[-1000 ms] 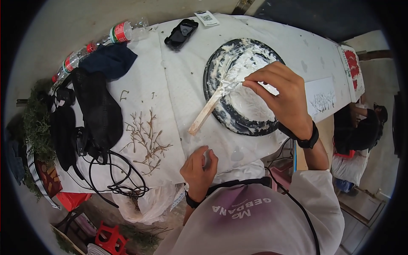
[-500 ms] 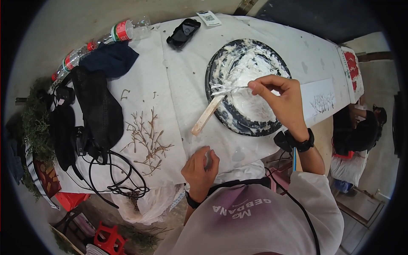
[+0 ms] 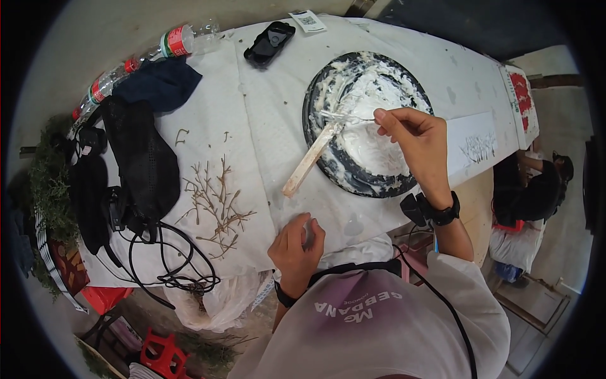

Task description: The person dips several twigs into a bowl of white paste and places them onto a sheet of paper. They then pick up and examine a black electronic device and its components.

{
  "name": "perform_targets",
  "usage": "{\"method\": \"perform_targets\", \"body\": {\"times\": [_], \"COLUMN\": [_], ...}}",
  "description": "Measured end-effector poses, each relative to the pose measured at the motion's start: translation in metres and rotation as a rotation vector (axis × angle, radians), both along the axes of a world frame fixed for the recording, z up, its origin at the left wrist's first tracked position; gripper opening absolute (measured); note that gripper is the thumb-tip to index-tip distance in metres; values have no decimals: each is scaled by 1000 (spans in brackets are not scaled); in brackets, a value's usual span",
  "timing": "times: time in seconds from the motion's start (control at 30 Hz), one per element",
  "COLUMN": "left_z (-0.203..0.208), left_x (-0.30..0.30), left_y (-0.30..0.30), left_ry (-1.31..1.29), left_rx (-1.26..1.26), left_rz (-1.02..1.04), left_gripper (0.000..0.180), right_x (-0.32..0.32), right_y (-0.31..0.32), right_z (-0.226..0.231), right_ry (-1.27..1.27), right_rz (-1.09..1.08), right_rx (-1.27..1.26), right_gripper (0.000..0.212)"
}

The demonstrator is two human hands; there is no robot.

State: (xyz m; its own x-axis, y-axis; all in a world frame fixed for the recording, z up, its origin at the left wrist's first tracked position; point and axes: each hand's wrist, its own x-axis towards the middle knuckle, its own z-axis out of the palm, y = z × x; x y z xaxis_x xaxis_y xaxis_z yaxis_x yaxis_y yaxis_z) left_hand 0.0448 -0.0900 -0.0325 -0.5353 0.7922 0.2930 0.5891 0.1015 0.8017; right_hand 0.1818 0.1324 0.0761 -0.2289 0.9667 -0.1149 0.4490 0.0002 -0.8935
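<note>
A person's right hand (image 3: pixel 420 142), fingers pinched shut, holds a thin, paste-coated twig (image 3: pixel 344 117) over a round black basin (image 3: pixel 315 136) smeared with white paste, at about one o'clock on the cloth-covered counter (image 3: pixel 252 126). The twig points toward nine o'clock from the fingertips, its far end just above the paste. A flat wooden stirring stick (image 3: pixel 309 161) leans out over the basin's rim at seven o'clock. The left hand (image 3: pixel 297 243) rests at the near edge, at six o'clock, fingers curled loosely; whether it holds anything cannot be told. Bare dry twigs (image 3: pixel 214 199) lie scattered at nine o'clock, beside black cables (image 3: pixel 170 259) and dark cloth (image 3: pixel 142 161). Plastic bottles (image 3: pixel 170 43) and a black case (image 3: pixel 270 43) sit along the far edge, near twelve o'clock. The twig looks light, brittle and slick where coated, best gripped gently at its clean end.
</note>
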Motion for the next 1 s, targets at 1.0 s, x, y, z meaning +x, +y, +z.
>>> {"method": "perform_targets", "body": {"times": [1.0], "left_z": [4], "left_x": [-3], "left_y": [-42], "left_ry": [141], "left_rx": [334], "left_rz": [128], "left_gripper": [11], "right_x": [45], "right_y": [-4], "right_z": [14], "right_ry": [255], "right_rz": [-35], "right_rx": [125], "right_gripper": [27]}}
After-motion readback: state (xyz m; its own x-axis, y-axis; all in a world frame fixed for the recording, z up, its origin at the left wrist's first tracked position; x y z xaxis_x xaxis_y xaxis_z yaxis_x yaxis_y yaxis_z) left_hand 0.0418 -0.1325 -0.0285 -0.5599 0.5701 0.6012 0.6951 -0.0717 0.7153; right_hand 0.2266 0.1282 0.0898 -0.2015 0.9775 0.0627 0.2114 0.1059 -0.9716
